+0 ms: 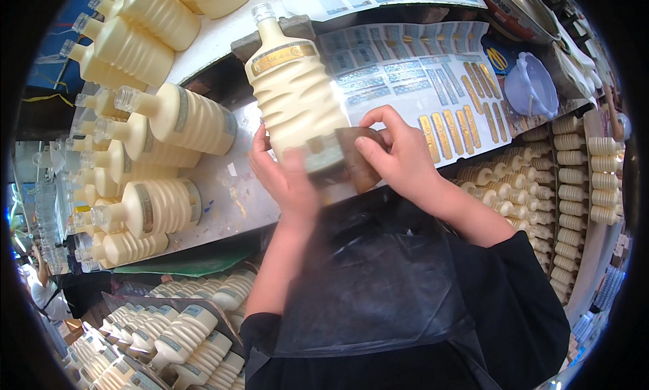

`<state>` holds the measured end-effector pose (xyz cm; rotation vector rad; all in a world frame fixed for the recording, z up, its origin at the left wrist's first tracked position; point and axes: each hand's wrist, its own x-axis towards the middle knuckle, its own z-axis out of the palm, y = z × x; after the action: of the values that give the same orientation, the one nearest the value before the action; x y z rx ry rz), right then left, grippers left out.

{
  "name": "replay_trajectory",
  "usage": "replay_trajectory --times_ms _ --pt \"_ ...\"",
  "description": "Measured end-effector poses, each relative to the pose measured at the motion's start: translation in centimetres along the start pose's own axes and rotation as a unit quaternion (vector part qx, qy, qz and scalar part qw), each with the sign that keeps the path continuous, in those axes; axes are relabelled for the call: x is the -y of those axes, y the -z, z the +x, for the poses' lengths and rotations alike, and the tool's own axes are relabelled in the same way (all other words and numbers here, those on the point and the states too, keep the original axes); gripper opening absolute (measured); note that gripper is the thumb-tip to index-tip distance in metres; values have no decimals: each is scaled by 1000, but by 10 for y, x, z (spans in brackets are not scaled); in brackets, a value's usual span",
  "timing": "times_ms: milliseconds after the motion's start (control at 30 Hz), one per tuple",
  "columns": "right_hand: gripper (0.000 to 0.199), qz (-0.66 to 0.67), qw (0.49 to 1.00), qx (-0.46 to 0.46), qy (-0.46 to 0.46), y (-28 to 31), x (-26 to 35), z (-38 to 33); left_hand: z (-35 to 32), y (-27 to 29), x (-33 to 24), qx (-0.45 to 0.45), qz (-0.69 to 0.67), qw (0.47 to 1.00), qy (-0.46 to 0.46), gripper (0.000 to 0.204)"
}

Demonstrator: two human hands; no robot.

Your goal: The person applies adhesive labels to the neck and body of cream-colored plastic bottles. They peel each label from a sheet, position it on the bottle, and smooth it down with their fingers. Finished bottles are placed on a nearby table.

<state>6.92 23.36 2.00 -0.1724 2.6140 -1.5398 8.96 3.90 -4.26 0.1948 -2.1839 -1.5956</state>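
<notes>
A cream-coloured, ridged bottle (294,96) with a clear neck leans back on the bench in front of me, its neck against a dark block (301,29). It carries a gold label (284,57) below the neck and a silvery label (323,153) near its base. My left hand (287,180) holds the bottle's lower left side; its thumb is smeared by motion over the front. Between the fingers and thumb of my right hand (399,147) is a flat brown scraper-like piece (359,161), its edge against the bottle beside the silvery label.
Label sheets (405,86) in gold and silver lie right of the bottle. A lilac bucket (531,86) and yellow-handled scissors (497,59) stand beyond. Many similar bottles (159,204) crowd the bench's left end; more fill racks (571,187) at right and crates (182,336) lower left.
</notes>
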Motion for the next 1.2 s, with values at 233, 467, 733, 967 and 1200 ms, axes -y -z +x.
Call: replay_trajectory --times_ms 233,467,733,967,1200 --pt "27 80 995 -16 -63 0 -26 1 1 -2 -7 3 -191 980 50 56" --pt "22 59 997 7 39 -7 -9 -7 -4 21 11 76 -112 991 -6 75" --pt "25 -39 954 -139 263 0 -15 1 -3 29 -7 70 120 985 -98 88" --pt "34 -107 880 -82 456 9 26 -18 -5 -2 -22 -38 225 951 -211 81" --pt "24 -157 863 -112 468 7 34 -15 -1 -9 -20 -57 231 941 -240 81"
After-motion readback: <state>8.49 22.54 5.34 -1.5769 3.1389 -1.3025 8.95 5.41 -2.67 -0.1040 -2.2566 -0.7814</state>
